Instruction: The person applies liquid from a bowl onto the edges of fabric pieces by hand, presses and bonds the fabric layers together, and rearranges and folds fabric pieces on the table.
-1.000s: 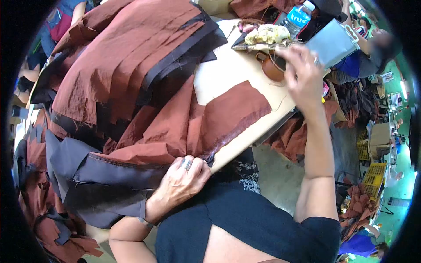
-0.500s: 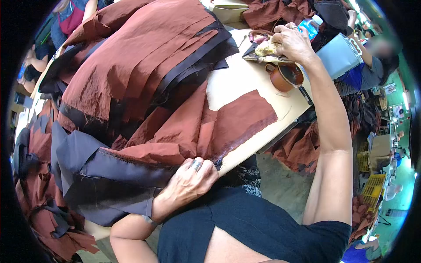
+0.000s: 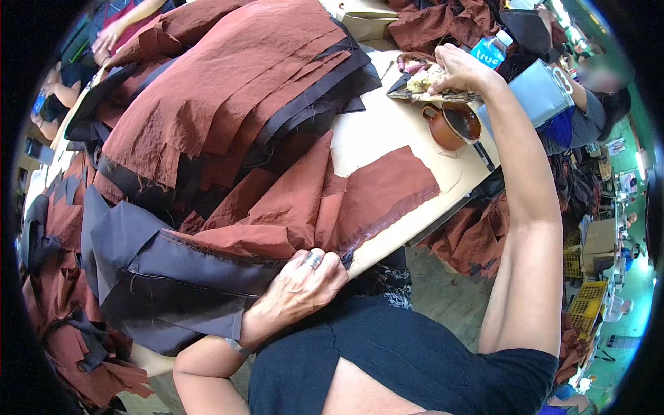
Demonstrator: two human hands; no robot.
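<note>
My left hand (image 3: 304, 280), a ring on one finger, is closed on the edge of a rust-brown and dark fabric piece (image 3: 200, 266) at the front of the table. The dark side of that cloth is folded over toward me, with a stitched seam along it. My right hand (image 3: 462, 71) reaches far out to a small dark tray (image 3: 407, 94), which holds a pale yellow, crumbly-looking lump (image 3: 420, 80) and pinkish items. Its fingers point down and are bent together beside the lump; what is between them is hidden. A brown cup (image 3: 453, 126) with dark contents stands just nearer.
A big stack of rust and dark cut pieces (image 3: 214, 90) covers the table's left and middle. A blue-labelled bottle (image 3: 490, 52) and a grey-blue box (image 3: 541, 93) stand beyond my right hand. A black pen-like object (image 3: 484, 156) lies near the cup. Other people work around.
My right hand has shifted slightly at the tray, its fingers now lower beside the pale lump. My left hand keeps its hold on the cloth. The view has tilted slightly.
</note>
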